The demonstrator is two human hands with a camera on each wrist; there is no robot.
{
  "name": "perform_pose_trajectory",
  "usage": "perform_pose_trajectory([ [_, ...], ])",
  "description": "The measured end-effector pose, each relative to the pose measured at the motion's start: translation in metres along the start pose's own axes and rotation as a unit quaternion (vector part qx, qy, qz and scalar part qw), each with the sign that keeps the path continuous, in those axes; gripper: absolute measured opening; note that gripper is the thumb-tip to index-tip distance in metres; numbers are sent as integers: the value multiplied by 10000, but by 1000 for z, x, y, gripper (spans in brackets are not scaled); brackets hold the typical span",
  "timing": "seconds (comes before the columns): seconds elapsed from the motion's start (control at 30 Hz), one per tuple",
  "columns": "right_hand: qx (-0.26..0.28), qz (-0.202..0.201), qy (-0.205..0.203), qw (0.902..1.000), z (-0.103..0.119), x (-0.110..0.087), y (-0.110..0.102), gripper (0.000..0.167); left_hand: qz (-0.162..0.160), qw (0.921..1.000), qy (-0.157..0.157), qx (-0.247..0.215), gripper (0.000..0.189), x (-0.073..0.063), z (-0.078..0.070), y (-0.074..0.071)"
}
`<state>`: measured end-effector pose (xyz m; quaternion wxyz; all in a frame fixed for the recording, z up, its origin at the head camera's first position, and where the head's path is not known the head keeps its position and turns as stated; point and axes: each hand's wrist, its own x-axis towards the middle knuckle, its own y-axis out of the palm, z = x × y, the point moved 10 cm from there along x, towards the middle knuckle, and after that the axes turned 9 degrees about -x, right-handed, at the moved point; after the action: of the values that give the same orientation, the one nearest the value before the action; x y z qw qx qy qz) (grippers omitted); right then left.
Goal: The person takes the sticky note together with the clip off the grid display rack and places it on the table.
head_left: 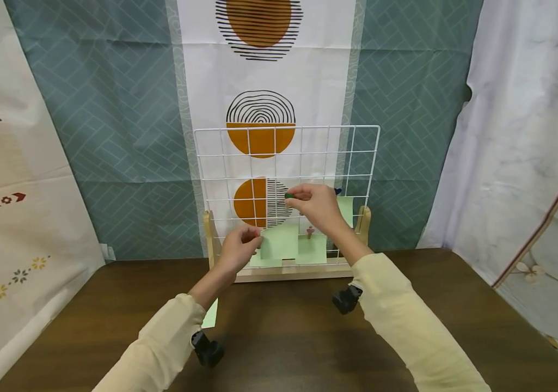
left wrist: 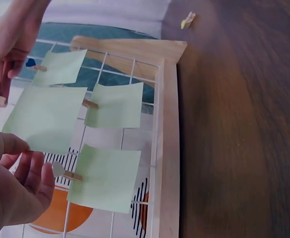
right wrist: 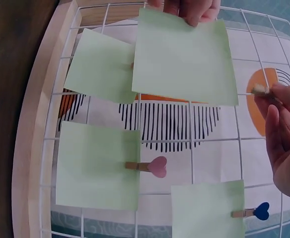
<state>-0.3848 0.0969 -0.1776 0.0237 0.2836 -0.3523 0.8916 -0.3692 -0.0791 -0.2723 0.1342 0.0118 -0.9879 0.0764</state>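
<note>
In the head view my left hand (head_left: 237, 250) pinches the edge of a pale green paper sheet (head_left: 280, 243) in front of a white wire grid (head_left: 325, 153). My right hand (head_left: 319, 207), higher and to the right, pinches a small wooden clothespin (right wrist: 260, 90) with a green top; it is apart from the sheet. Small clothespins fix other green sheets to the grid: one has a pink heart (right wrist: 157, 167), another a blue heart (right wrist: 261, 211). A pale round-topped clothespin (left wrist: 58, 169) on a lower sheet shows beside my left fingers in the left wrist view.
The grid stands in a wooden base (head_left: 293, 273) on a dark brown table (head_left: 279, 337). A green sheet (head_left: 210, 314) lies on the table, partly behind my left forearm. A yellow-topped clothespin (left wrist: 187, 20) lies on the table. Patterned cloth (head_left: 112, 109) hangs behind.
</note>
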Motion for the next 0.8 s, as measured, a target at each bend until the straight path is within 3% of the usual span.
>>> perform_pose_trajectory([
  [0.3,-26,583,173,9981,-12,-12,12,31,269,9996,-62,-63,9,-7,5,-8],
  [0.53,-122,631,47,9979,-14,-18,13,28,303,9995,-55,-12,11,-12,11,-19],
  [0.8,-138,547,283,9980,-28,-26,10,28,341,9992,-98,-185,9,-20,19,-28],
])
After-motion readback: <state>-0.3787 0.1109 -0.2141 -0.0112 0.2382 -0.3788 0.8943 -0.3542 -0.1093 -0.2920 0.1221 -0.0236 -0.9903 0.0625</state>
